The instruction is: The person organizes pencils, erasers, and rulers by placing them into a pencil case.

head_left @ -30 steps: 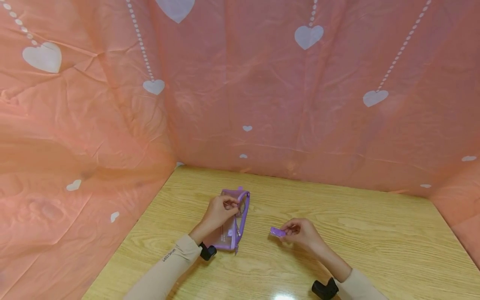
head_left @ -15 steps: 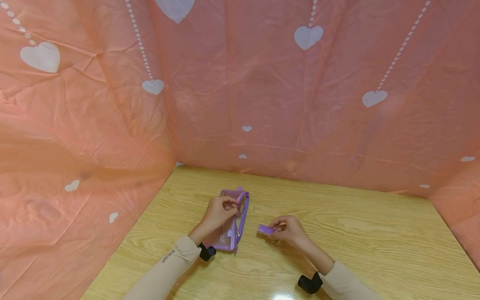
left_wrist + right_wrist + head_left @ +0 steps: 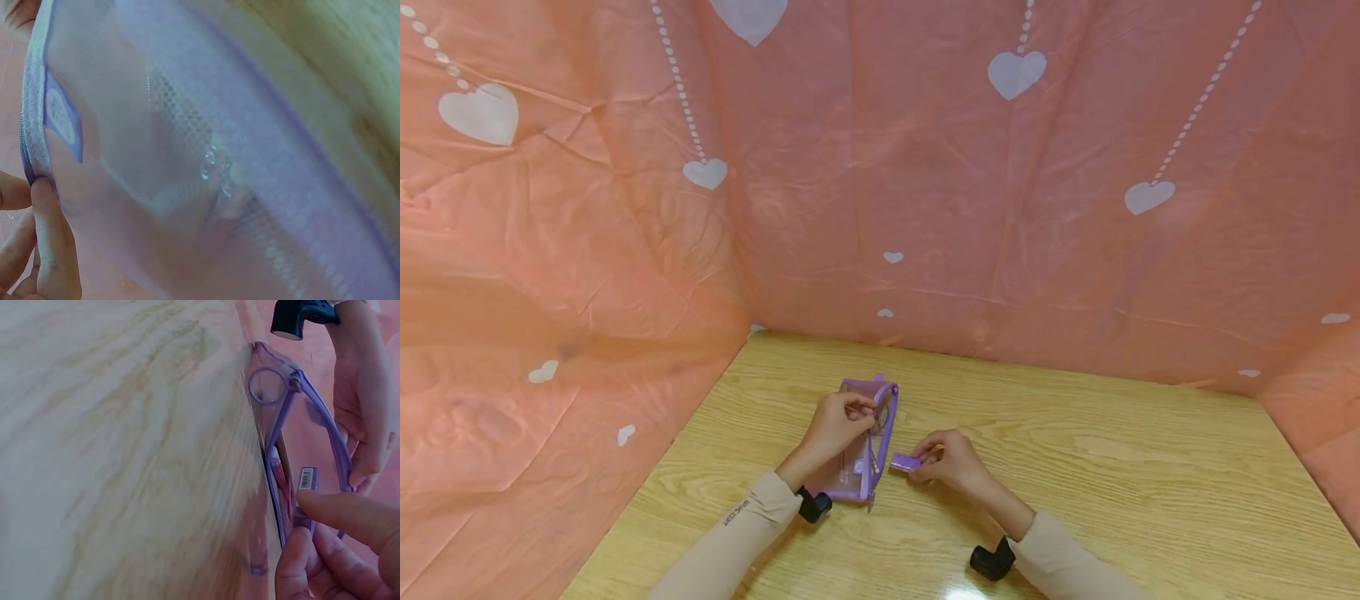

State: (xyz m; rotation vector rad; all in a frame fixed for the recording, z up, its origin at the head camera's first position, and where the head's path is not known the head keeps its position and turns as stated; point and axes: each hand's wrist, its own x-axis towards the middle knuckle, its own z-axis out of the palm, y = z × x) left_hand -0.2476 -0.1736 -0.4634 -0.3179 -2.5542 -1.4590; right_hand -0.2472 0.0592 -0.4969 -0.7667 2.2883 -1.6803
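Note:
A see-through pencil case (image 3: pixel 852 467) with purple edging lies on its side, its zip mouth spread toward the right. My left hand (image 3: pixel 837 427) pinches the upper edge of that mouth; in the left wrist view, thumb and fingertips (image 3: pixel 53 231) hold the zip tape beside a small purple tab (image 3: pixel 62 115). Between thumb and fingers my right hand (image 3: pixel 953 461) grips a small purple block (image 3: pixel 906 462) with a barcode label, just right of the opening and apart from it. Slim pen-like items (image 3: pixel 279 472), one pinkish, show inside the case.
A wood-grain table (image 3: pixel 1075 450) carries everything. Behind it and at its left hangs a pink-orange cloth (image 3: pixel 925 183) with white hearts. Each wrist wears a black camera (image 3: pixel 992 560).
My right hand has moved left with the purple block, from well right of the pencil case to close by its mouth. The left hand has stayed in place, holding the edge.

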